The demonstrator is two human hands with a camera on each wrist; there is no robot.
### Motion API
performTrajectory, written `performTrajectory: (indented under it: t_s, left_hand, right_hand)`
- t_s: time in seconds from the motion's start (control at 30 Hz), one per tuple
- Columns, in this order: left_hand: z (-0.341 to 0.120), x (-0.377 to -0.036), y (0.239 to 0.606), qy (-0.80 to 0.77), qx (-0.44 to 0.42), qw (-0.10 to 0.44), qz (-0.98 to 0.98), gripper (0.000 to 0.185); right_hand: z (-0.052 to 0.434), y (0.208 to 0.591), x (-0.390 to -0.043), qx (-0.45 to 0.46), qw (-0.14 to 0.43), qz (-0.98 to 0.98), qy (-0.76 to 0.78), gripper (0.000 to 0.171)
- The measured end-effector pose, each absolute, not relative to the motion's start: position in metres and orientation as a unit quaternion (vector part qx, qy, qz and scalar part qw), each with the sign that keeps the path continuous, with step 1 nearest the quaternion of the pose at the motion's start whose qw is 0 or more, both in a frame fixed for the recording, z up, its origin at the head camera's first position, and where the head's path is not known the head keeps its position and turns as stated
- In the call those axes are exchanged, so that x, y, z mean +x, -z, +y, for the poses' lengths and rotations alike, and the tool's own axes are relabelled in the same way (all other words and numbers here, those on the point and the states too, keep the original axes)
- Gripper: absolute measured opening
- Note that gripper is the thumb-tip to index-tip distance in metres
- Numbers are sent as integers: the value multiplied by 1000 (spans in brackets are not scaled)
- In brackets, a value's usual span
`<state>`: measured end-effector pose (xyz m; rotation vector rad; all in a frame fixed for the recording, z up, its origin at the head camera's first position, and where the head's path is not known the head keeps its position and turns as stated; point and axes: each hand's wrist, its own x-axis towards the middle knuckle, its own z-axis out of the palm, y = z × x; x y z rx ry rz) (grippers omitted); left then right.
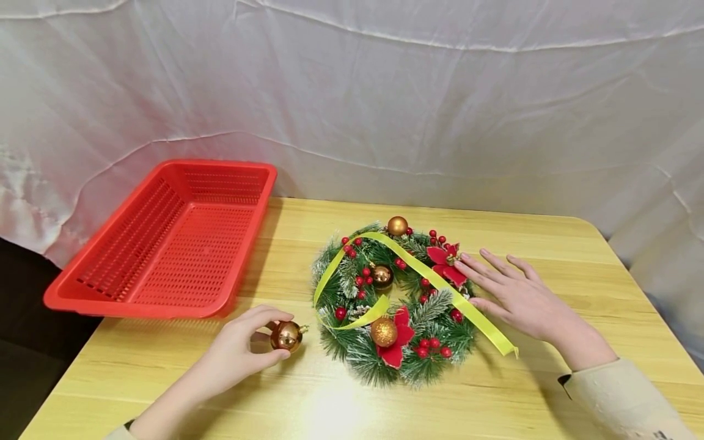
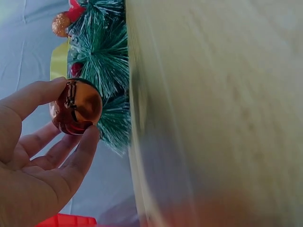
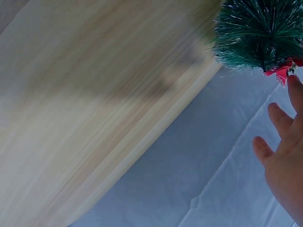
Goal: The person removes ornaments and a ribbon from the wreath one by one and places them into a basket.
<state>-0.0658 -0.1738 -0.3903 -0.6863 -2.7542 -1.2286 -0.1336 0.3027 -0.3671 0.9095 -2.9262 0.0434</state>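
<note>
Red plastic forms the basket (image 1: pixel 165 244) at the far left of the desk (image 1: pixel 550 244), its near end overhanging the desk's left edge; a knock from an elbow could likely tip it off. Just right of it, near the front, the left hand (image 1: pixel 236 354) pinches a shiny gold bauble (image 1: pixel 286 335) between thumb and curled fingers (image 2: pixel 83 151), close beside the wreath (image 1: pixel 393 305) but not on it. Its surface looks smooth and round, so I judge that a slack pinch could let it slip and roll toward the near edge of the desk. The bauble's small cap points toward the needles, and it might snag there. Over the wreath lies a yellow ribbon (image 1: pixel 440 284), loose, its end trailing off to the right; dragging a hand across could pull it askew. At the right, the right hand (image 1: pixel 517 296) lies flat with straight fingers (image 3: pixel 279 118), holding nothing, fingertips touching the red flower (image 1: pixel 445 260) on the wreath's rim. A light touch like this may let the wreath slide if pushed from the left
</note>
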Motion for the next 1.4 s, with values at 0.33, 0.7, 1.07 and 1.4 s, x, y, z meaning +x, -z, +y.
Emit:
performTrajectory:
  t_s: [0.33, 0.7, 1.07, 1.4]
  left_hand:
    - [-186, -62, 390, 384, -186, 23, -904, 48]
    - [-194, -59, 381, 460, -200, 73, -862, 48]
    - [-189, -52, 363, 469, -217, 99, -850, 51]
    - [-192, -54, 341, 443, -230, 121, -858, 52]
  right_hand:
    - [303, 368, -134, 296, 39, -954, -14, 65]
    - [303, 367, -133, 294, 37, -955, -12, 64]
    - [302, 367, -133, 298, 40, -954, -15, 63]
    - [302, 367, -133, 298, 36, -954, -16, 63]
